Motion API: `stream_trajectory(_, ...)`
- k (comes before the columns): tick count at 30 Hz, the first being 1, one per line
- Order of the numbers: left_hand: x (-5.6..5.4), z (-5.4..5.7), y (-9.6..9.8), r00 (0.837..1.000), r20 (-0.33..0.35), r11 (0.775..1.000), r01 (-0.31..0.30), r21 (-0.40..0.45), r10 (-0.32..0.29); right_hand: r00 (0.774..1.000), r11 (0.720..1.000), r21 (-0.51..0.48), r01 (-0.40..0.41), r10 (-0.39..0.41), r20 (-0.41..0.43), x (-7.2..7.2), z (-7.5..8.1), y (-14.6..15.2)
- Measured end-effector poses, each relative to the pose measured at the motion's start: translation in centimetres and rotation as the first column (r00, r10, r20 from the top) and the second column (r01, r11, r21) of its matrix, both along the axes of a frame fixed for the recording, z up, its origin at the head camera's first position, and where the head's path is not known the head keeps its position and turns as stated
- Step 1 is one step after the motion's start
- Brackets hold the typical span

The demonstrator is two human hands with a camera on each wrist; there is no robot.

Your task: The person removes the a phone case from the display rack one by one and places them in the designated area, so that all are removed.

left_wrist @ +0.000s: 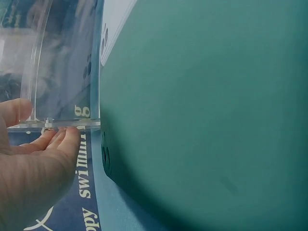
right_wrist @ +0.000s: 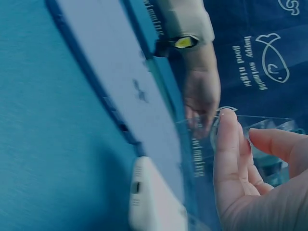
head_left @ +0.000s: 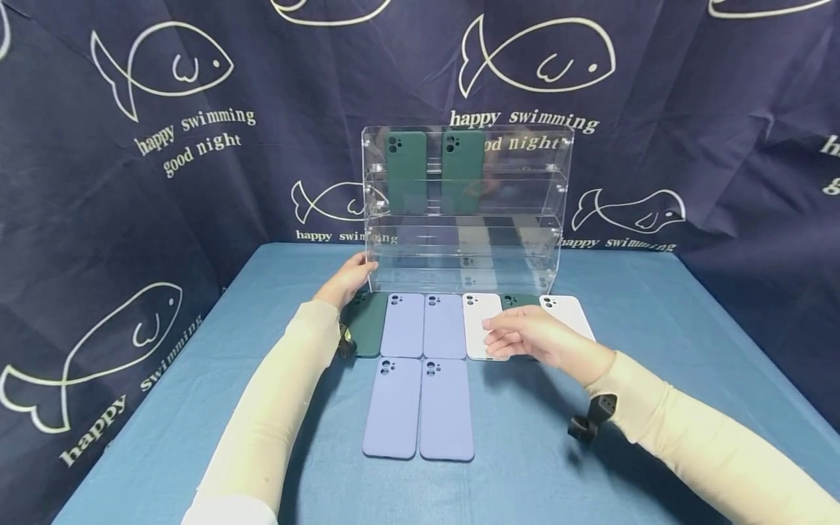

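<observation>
My left hand [head_left: 346, 281] holds the lower left edge of a clear acrylic display rack [head_left: 420, 278]. In the left wrist view, thumb and fingers of that hand [left_wrist: 36, 168] lie on opposite sides of the clear panel. A green phone case [left_wrist: 207, 106] fills most of that view. My right hand [head_left: 534, 334], fingers loosely bent and holding nothing, hovers over a white phone case [head_left: 481, 317] and partly hides a green case [head_left: 520, 300] and another white case [head_left: 569, 315]. Two green cases [head_left: 405, 157] stand on the rack's top tier.
Several lavender-blue phone cases [head_left: 392, 408] lie in two rows before the rack, with a green case [head_left: 367, 328] at the row's left end. Blue cloth covers the table [head_left: 538, 467]. A dark fish-print curtain [head_left: 315, 87] hangs behind.
</observation>
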State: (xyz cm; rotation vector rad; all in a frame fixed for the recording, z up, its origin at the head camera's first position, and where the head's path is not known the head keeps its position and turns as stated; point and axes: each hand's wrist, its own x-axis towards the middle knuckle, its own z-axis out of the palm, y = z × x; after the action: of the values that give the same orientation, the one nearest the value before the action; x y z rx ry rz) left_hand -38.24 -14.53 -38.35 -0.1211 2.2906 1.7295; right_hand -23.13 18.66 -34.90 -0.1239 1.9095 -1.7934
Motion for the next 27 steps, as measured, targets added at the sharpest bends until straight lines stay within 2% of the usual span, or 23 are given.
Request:
stream_trajectory(5,-0.1,0.1,-0.1,1.0,0.002,1.0,0.001,-0.004,-0.001,0.998,1.0,-0.027,0.016,-0.018,-0.058,-0.5,2.3,0.0)
stream_trajectory(10,-0.1,0.1,0.0,1.0,0.003,1.0,-0.002,0.01,0.002,0.993,0.999,-0.033,0.042,-0.045,-0.111,-1.3,3.7,0.3)
stream_trajectory(14,-0.3,-0.1,0.0,1.0,-0.002,1.0,0.006,0.027,-0.006,0.986,0.994,-0.086,0.072,-0.084,-0.146,-2.5,4.4,0.9)
stream_trajectory(20,-0.3,-0.2,0.0,1.0,0.002,1.0,0.005,0.031,-0.005,0.976,0.969,-0.208,0.137,-0.167,-0.137,-5.0,6.1,1.9)
stream_trajectory(24,-0.2,-0.2,-0.1,1.0,-0.003,0.999,0.011,0.032,-0.011,0.956,0.947,-0.248,0.203,-0.246,-0.16,-6.5,7.6,2.2)
stream_trajectory(27,-0.2,-0.4,-0.1,1.0,0.002,0.999,0.016,0.034,-0.016,0.934,0.934,-0.241,0.264,-0.31,-0.179,-7.5,8.7,2.1)
